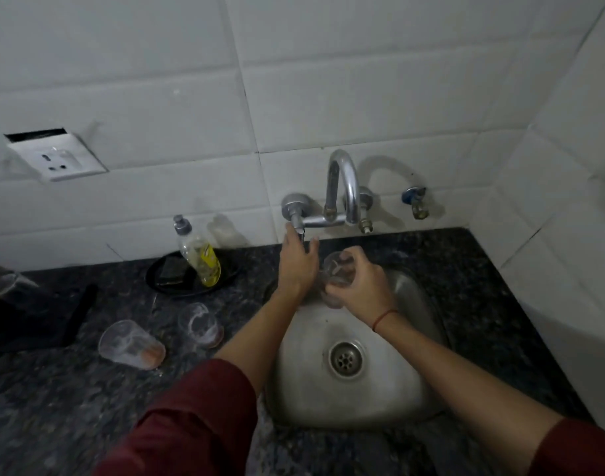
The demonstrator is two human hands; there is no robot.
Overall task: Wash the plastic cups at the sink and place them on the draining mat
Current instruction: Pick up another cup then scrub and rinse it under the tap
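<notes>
My right hand (357, 288) grips a clear plastic cup (335, 269) over the back of the steel sink (410, 383), its mouth tilted toward the wall. My left hand (295, 261) reaches up to the tap lever (299, 231) of the chrome faucet (344, 187), thumb and fingers around it. Two more clear cups with reddish dregs are on the dark granite counter to the left: one lying on its side (131, 345), one tilted beside it (201, 324). No water stream is visible.
A dish soap bottle (199, 252) stands on a black plate (163, 286) with a dark sponge (172, 271). A dark object (29, 324) lies at the left edge with another cup (2, 281). A wall socket (59, 158) hangs loose. A tiled corner wall closes the right.
</notes>
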